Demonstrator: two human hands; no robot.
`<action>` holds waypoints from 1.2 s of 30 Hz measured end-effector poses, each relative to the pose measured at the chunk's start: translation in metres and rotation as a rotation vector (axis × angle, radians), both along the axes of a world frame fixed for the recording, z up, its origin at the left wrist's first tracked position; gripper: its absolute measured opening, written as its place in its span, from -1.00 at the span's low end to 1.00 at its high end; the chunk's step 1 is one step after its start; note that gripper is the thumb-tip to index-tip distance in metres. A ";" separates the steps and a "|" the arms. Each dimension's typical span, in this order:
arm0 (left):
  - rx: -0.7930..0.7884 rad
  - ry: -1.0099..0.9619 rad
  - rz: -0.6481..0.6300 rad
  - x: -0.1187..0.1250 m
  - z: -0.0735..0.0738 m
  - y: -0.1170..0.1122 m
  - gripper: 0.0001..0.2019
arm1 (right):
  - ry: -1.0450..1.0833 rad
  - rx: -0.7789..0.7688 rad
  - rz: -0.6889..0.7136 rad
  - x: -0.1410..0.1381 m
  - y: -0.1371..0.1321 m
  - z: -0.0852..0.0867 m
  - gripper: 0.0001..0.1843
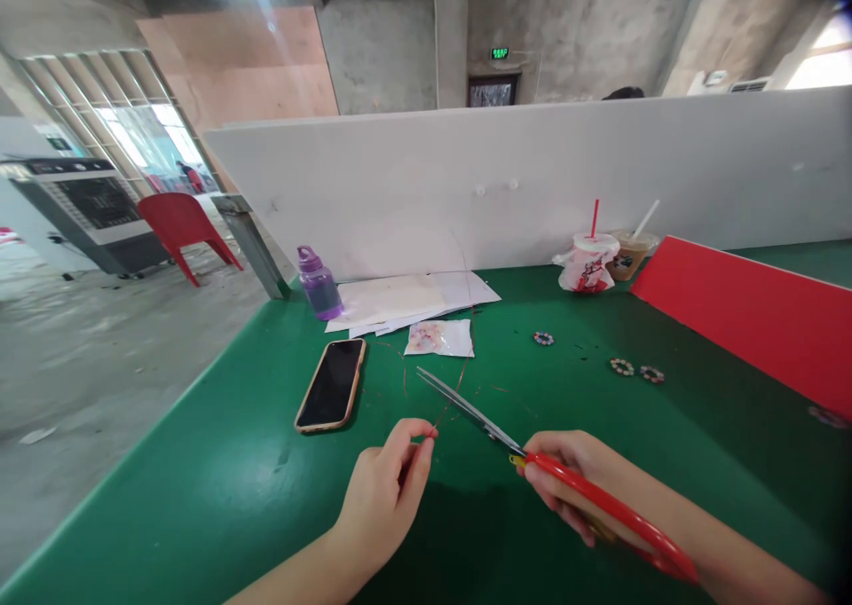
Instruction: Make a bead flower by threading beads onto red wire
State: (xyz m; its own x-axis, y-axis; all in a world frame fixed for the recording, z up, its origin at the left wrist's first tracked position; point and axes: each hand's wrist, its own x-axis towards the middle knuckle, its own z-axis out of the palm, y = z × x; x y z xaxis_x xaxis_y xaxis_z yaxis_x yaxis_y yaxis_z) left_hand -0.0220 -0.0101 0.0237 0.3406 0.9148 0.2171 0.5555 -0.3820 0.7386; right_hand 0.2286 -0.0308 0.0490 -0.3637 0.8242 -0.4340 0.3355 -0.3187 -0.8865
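My left hand (392,476) pinches a thin reddish-brown thread (461,370) between thumb and forefinger. From the fingertips the thread runs up and away, past the scissors' blades. In my right hand (565,476) are scissors with red handles (609,498), their narrow blades pointing up and left toward the thread. The blade tips look slightly apart; whether they touch the thread I cannot tell. A clear packet of pale beads (439,337) lies beyond my left hand. Several small rings of coloured beads, one a multicoloured ring (544,338), rest on the green table (219,472) beyond my right hand.
A phone (331,385) lies at the left, with a purple bottle (319,286) behind it. White paper sheets (392,299) are near the white partition (413,188). Two drink cups, one a pink-white cup (589,263), stand at the back right beside a red board (752,321).
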 end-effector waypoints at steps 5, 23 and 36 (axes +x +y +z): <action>0.011 0.014 0.030 -0.005 0.004 0.006 -0.75 | 0.042 -0.065 0.002 -0.002 -0.002 0.003 -0.68; -0.324 -0.096 0.072 0.003 0.016 0.011 -0.69 | 0.320 -0.375 -0.032 -0.005 -0.001 -0.010 -0.56; -0.293 -0.091 0.081 0.001 0.014 0.016 -0.67 | 0.173 -0.422 -0.105 -0.010 0.003 -0.013 -0.45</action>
